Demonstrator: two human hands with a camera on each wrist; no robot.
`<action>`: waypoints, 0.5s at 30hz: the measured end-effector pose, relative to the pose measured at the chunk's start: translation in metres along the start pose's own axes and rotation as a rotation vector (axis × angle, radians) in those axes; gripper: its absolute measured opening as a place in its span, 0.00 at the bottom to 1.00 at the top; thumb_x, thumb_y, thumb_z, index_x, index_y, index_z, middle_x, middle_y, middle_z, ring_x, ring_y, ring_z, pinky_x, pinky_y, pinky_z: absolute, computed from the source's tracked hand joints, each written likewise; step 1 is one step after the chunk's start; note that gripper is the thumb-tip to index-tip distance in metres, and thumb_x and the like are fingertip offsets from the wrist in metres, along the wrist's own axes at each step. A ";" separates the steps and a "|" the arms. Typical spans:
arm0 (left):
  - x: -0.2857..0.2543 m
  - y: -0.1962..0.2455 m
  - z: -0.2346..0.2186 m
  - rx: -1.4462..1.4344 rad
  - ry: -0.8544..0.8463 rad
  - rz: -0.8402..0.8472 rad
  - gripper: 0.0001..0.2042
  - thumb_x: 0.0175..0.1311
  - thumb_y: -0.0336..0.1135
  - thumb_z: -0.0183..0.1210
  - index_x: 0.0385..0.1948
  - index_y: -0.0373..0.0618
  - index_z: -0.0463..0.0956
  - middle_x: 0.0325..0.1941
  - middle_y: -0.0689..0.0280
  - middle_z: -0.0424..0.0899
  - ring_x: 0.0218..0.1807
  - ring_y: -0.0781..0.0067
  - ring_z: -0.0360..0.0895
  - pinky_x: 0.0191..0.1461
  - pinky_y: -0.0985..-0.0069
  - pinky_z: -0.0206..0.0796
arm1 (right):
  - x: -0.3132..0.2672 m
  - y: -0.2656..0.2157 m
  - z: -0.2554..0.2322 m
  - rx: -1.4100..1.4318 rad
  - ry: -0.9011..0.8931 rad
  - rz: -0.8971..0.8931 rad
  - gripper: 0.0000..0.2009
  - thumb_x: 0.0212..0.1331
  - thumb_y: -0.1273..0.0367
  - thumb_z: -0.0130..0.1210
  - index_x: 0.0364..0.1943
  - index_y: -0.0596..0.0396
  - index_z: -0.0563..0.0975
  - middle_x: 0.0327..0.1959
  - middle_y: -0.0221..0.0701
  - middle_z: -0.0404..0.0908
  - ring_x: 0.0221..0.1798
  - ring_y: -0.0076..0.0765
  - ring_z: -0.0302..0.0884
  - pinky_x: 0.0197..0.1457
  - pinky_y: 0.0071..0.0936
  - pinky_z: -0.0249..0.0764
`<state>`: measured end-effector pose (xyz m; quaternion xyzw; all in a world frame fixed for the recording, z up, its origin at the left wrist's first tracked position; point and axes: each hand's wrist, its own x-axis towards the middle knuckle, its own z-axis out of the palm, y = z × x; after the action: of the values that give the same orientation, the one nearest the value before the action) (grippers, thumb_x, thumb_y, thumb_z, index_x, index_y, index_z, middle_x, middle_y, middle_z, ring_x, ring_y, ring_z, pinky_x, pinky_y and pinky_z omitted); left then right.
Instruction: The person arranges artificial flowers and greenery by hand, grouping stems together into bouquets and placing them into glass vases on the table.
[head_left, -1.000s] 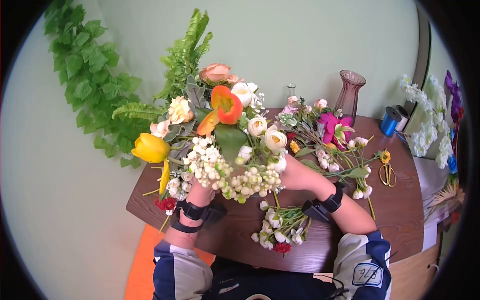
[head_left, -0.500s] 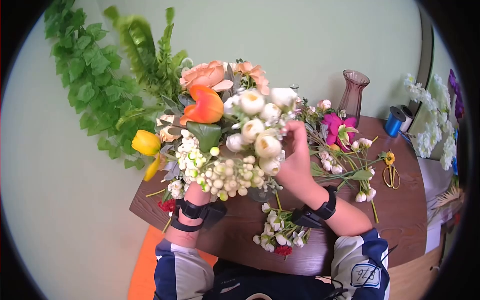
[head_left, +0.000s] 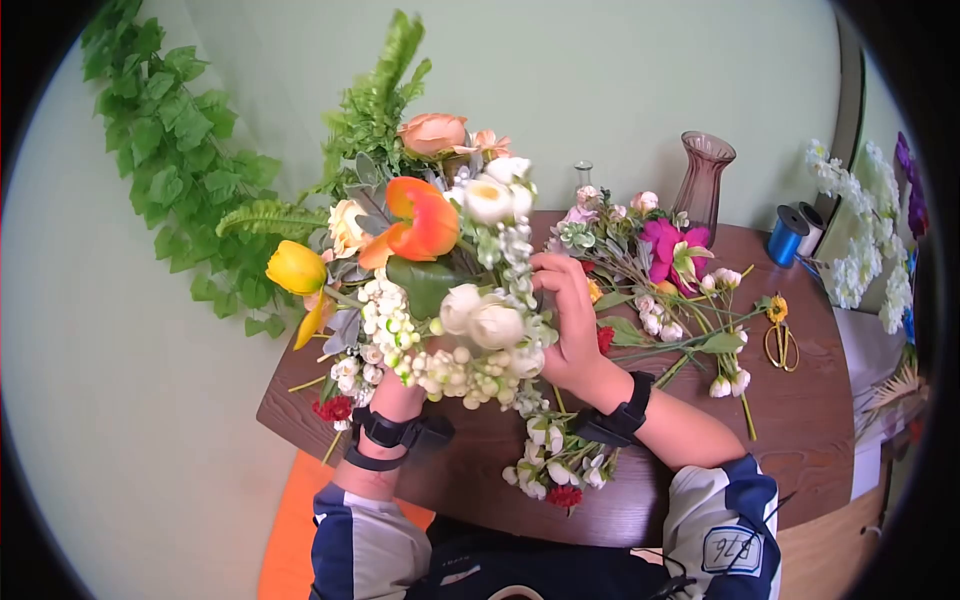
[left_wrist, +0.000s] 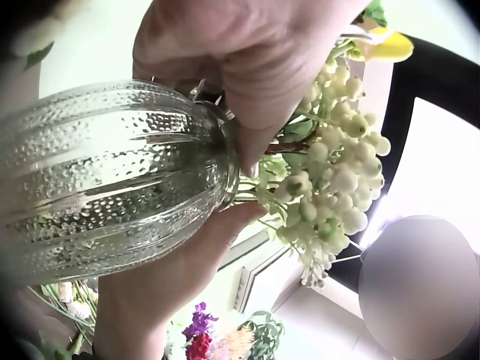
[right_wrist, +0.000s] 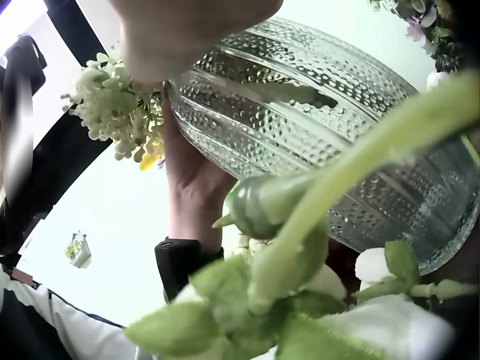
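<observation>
A large mixed bouquet (head_left: 420, 280) stands in a clear ribbed glass vase (left_wrist: 112, 180), which the flowers hide in the head view. It holds an orange tulip (head_left: 425, 220), a yellow tulip (head_left: 297, 267), white ranunculus (head_left: 495, 325), cream berries (head_left: 385, 310) and a fern (head_left: 390, 70). My left hand (left_wrist: 255, 52) grips the stems at the vase's neck, its thumb by the rim; berries cover it in the head view. My right hand (head_left: 570, 330) is at the bouquet's right side, fingers bent round the flowers. Its thumb (left_wrist: 236, 217) lies along the vase mouth.
Loose flower stems (head_left: 690, 320), with a magenta bloom (head_left: 672, 250), lie on the brown table's right. Behind them stands a purple glass vase (head_left: 705, 185). Gold scissors (head_left: 783, 347) and a blue ribbon spool (head_left: 788, 237) lie further right. White flowers (head_left: 555, 455) lie near the front edge.
The right hand has risen from under the berries and moved up to the bouquet's right side. The white flowers there swung up, then settled back left. The fern tipped left and returned.
</observation>
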<state>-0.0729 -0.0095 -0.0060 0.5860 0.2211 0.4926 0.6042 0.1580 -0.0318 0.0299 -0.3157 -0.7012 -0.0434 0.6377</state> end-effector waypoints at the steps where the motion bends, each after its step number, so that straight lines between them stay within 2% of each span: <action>1: 0.000 -0.003 -0.001 0.020 0.010 0.009 0.13 0.65 0.33 0.45 0.50 0.41 0.67 0.48 0.65 0.73 0.48 0.76 0.71 0.51 0.77 0.64 | -0.001 -0.001 0.000 0.001 0.020 0.017 0.17 0.44 0.67 0.56 0.40 0.56 0.68 0.47 0.42 0.68 0.49 0.48 0.65 0.53 0.39 0.58; 4: -0.002 -0.002 -0.008 0.067 -0.031 0.021 0.13 0.66 0.31 0.44 0.50 0.41 0.66 0.49 0.65 0.72 0.49 0.75 0.71 0.51 0.77 0.65 | -0.005 0.001 0.000 -0.033 0.045 -0.006 0.17 0.43 0.69 0.54 0.40 0.56 0.68 0.47 0.44 0.67 0.48 0.48 0.65 0.53 0.39 0.59; 6: 0.000 0.001 -0.015 0.531 -0.096 0.012 0.14 0.64 0.32 0.47 0.50 0.41 0.66 0.51 0.64 0.72 0.48 0.73 0.72 0.51 0.77 0.65 | -0.006 0.002 0.001 -0.017 0.055 -0.027 0.18 0.41 0.70 0.54 0.41 0.57 0.68 0.48 0.45 0.65 0.47 0.49 0.64 0.53 0.39 0.59; 7: 0.005 0.015 -0.009 -0.358 -0.154 -0.139 0.13 0.63 0.31 0.48 0.49 0.40 0.67 0.51 0.63 0.72 0.48 0.74 0.72 0.51 0.78 0.65 | -0.005 0.002 0.002 0.003 0.100 -0.042 0.20 0.40 0.70 0.54 0.42 0.57 0.67 0.50 0.45 0.64 0.48 0.49 0.64 0.53 0.39 0.60; 8: 0.008 0.011 -0.010 -0.357 -0.151 -0.141 0.13 0.63 0.31 0.48 0.49 0.40 0.67 0.51 0.63 0.72 0.48 0.74 0.72 0.51 0.78 0.65 | -0.005 0.002 0.002 0.024 0.146 -0.057 0.21 0.39 0.70 0.55 0.43 0.57 0.66 0.51 0.46 0.62 0.48 0.49 0.63 0.53 0.39 0.60; 10: 0.014 -0.009 -0.019 1.169 -0.148 0.366 0.12 0.65 0.30 0.45 0.49 0.41 0.67 0.50 0.64 0.72 0.50 0.74 0.71 0.52 0.78 0.64 | -0.007 0.004 -0.002 0.029 0.161 -0.101 0.24 0.38 0.70 0.57 0.45 0.55 0.65 0.53 0.45 0.61 0.49 0.48 0.63 0.53 0.40 0.60; 11: 0.016 -0.012 -0.026 1.031 -0.131 0.204 0.13 0.65 0.31 0.45 0.50 0.42 0.67 0.50 0.64 0.72 0.52 0.73 0.69 0.55 0.77 0.63 | -0.008 0.005 -0.004 0.006 0.206 -0.244 0.26 0.42 0.67 0.60 0.49 0.53 0.64 0.54 0.45 0.59 0.51 0.47 0.63 0.54 0.39 0.61; 12: 0.018 -0.017 -0.030 1.031 -0.128 0.204 0.13 0.65 0.31 0.45 0.50 0.42 0.67 0.50 0.64 0.72 0.52 0.73 0.69 0.55 0.77 0.63 | -0.009 0.006 -0.005 -0.019 0.251 -0.389 0.29 0.46 0.63 0.63 0.52 0.51 0.63 0.55 0.45 0.58 0.54 0.45 0.62 0.55 0.38 0.61; 13: 0.020 -0.019 -0.029 0.394 -0.060 0.024 0.14 0.64 0.32 0.47 0.50 0.42 0.67 0.50 0.63 0.72 0.52 0.72 0.69 0.55 0.76 0.62 | -0.004 0.001 -0.010 -0.038 0.262 -0.478 0.31 0.47 0.63 0.61 0.57 0.40 0.61 0.58 0.46 0.55 0.56 0.47 0.63 0.56 0.42 0.61; 14: 0.022 -0.024 -0.028 -0.246 0.007 -0.147 0.15 0.62 0.32 0.48 0.50 0.42 0.67 0.50 0.63 0.72 0.52 0.71 0.69 0.56 0.75 0.62 | 0.001 -0.004 -0.017 -0.035 0.260 -0.481 0.31 0.47 0.63 0.61 0.57 0.40 0.61 0.58 0.46 0.55 0.56 0.47 0.63 0.56 0.42 0.61; 15: 0.022 -0.032 -0.028 -0.247 0.009 -0.146 0.15 0.62 0.32 0.48 0.50 0.42 0.67 0.50 0.63 0.72 0.52 0.71 0.69 0.56 0.75 0.62 | 0.007 -0.007 -0.027 -0.172 0.223 -0.628 0.30 0.48 0.63 0.61 0.57 0.35 0.61 0.59 0.44 0.55 0.55 0.46 0.64 0.56 0.44 0.62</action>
<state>-0.0768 0.0286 -0.0344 0.4873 0.2034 0.4736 0.7049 0.1777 -0.0472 0.0440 -0.1304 -0.6838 -0.3311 0.6370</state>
